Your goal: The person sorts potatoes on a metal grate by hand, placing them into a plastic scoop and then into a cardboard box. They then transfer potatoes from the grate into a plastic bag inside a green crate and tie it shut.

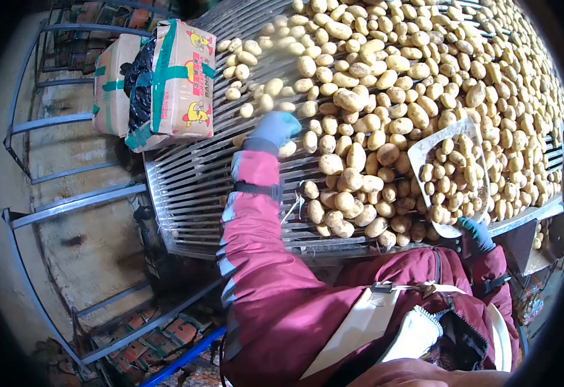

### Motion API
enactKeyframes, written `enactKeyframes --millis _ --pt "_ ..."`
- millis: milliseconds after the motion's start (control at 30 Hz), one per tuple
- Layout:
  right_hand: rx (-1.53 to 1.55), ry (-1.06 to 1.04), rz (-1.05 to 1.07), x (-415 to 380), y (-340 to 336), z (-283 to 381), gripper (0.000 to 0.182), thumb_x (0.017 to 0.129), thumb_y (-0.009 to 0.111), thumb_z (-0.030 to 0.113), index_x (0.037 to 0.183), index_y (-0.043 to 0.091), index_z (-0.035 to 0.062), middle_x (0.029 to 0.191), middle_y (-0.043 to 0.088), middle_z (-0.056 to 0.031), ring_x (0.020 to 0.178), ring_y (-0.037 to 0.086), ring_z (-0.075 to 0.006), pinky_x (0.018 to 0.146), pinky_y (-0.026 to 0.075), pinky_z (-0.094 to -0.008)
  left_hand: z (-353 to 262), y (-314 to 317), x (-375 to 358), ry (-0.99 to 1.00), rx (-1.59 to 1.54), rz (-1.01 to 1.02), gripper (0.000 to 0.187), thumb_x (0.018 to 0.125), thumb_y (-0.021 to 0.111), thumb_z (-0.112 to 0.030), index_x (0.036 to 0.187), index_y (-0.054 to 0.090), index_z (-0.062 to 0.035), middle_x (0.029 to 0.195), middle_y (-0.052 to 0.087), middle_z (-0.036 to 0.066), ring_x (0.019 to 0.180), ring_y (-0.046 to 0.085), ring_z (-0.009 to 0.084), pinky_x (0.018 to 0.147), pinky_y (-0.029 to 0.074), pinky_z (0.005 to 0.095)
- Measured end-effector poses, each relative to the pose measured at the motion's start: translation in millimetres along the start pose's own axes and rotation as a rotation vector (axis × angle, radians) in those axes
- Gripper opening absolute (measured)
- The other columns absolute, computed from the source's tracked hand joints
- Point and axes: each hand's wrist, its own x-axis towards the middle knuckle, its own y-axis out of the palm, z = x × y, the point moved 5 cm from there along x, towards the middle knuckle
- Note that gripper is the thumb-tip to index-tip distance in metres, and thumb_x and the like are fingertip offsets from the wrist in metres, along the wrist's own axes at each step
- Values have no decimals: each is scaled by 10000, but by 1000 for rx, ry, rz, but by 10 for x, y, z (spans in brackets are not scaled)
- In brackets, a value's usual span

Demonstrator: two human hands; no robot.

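Observation:
My left hand point(274, 130), in a grey and teal glove, is low over the slatted metal table point(195, 187), at the left edge of the spread of potatoes point(392, 64). Its fingers are curled, and what they may hold is hidden. One potato point(287, 149) lies just below the knuckles. At the table's near edge my right hand point(477, 235), in a dark and teal glove, is closed on the near end of a pale-rimmed scoop point(419, 157). Several potatoes point(453, 174) fill the scoop, which rests among the loose ones.
A taped cardboard box point(182, 84) with black plastic inside stands at the table's upper left corner. Left of the table are metal rails point(79, 204). A blue bar point(185, 356) and stacked boxes point(143, 338) are at the lower left. More potatoes reach the far right.

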Motion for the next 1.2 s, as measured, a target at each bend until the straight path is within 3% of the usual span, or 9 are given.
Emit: enactKeyframes --millis 133,300,367,433,567,633,833,1000,1200 --pt "15 -2 -4 -6 6 -18 528 879 684 126 1377 538 27 1218 696 -101 1074 701 -255 918 583 -412 156 -293 289 156 -58 -525 206 909 686 -91 1098 753 -48 829 731 25 612 631 122 539 515 272" --pt "16 -2 -14 -15 19 -4 557 876 689 118 1399 518 34 1234 690 -105 1081 702 -264 912 591 -416 -102 -268 666 292 -133 -647 292 883 682 -114 1164 735 -54 941 750 99 773 727 225 701 587 349" --pt "25 -2 -22 -22 46 15 569 875 691 115 1408 510 37 1241 688 -106 1084 702 -268 910 594 -418 -299 -258 668 189 435 -746 386 839 696 -183 1207 724 -72 1065 748 163 953 730 354 860 581 439" --pt "36 9 -23 -28 86 26 580 874 693 112 1417 502 40 1247 686 -107 1087 702 -271 908 597 -420 -309 -276 700 119 530 -670 344 832 663 -271 1092 748 -62 1050 739 186 1046 701 380 928 553 475" --pt "73 50 -85 35 -165 -225 209 935 696 196 1039 728 17 983 752 -79 921 717 -210 840 570 -376 -152 -122 723 223 565 -209 268 866 663 -266 1006 748 -54 936 729 149 878 683 321 793 547 443" --pt "188 46 -156 -105 163 11 245 879 721 127 1103 697 29 987 758 -95 905 739 -233 831 604 -378 -124 -68 411 207 235 -197 222 889 675 -213 998 742 -31 827 709 101 711 644 221 679 534 390" --pt "150 66 -31 -39 78 22 427 871 665 -2 1295 622 2 1149 735 -110 990 726 -223 884 595 -363 -981 290 -258 279 -630 -379 220 977 689 -100 1187 706 -37 943 685 -6 664 563 51 585 465 193" --pt "43 -51 -46 -48 57 99 412 872 688 51 1278 639 0 1070 744 -87 895 727 -201 757 596 -327 -2204 1410 -646 538 -647 -198 263 996 680 -116 1242 685 -24 1047 693 21 825 616 70 731 503 203" --pt "-148 -12 -14 -51 -120 150 162 880 704 202 939 722 52 685 649 -36 513 561 -142 443 430 -291 -3212 2280 -1102 663 -552 -36 305 1009 662 -94 1298 650 2 1177 691 42 1003 635 89 891 512 222"
